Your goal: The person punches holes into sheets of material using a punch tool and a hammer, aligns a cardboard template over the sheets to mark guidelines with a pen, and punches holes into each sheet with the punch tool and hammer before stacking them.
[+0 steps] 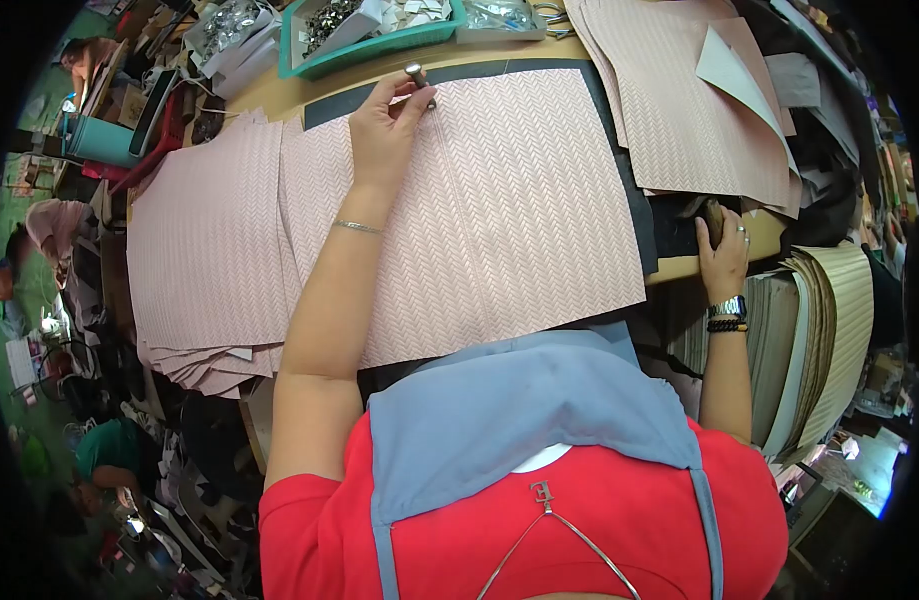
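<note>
My left hand [386,135] pinches a short metal rod-shaped tool [415,72] with a shiny rounded top. Its lower end meets the pink woven-textured sheet [519,200] near the far edge, beside a faint line running down the sheet. Far to the right, my right hand [722,262] has its fingers around a brown, worn object [714,222], perhaps a wooden handle, partly hidden by the fingers. That hand is at the table edge, below a stack of pink sheets [699,110].
More pink sheets [204,230] lie stacked at the left. A dark mat [619,130] shows under the middle sheet. At the back stand a teal tray [374,50] of small metal parts and a clear box [499,22]. Folded sheets [829,330] stand at the right.
</note>
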The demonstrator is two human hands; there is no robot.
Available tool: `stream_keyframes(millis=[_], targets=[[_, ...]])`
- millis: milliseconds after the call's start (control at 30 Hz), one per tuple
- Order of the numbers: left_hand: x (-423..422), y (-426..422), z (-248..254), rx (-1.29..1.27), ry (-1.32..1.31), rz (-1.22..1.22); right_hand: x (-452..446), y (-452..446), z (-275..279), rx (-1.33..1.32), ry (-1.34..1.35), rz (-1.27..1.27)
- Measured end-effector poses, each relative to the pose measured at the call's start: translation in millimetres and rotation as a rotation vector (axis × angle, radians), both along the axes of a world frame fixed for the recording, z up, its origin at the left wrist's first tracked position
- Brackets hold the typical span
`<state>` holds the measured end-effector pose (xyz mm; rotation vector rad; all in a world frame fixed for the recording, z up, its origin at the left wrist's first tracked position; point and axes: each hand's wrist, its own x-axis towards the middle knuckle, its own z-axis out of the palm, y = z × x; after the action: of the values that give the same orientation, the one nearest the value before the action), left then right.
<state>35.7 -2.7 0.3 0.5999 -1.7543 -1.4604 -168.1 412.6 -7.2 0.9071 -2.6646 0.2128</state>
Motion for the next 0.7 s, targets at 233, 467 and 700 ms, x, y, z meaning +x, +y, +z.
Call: stream_keyframes(millis=[233, 467, 700], targets=[[-4, -1, -1, -0.14, -0.04, 0.05, -12, 17, 8, -0.148, -0.186, -0.016], [-5, -1, -1, -0.225, -0.057, 0.073, 38, -66, 100, -0.577, -0.619, 0.253], [-3, -3, -5, -0.236, -0.08, 0.04, 62, -215, 153, -0.647, -0.351, 0.933]])
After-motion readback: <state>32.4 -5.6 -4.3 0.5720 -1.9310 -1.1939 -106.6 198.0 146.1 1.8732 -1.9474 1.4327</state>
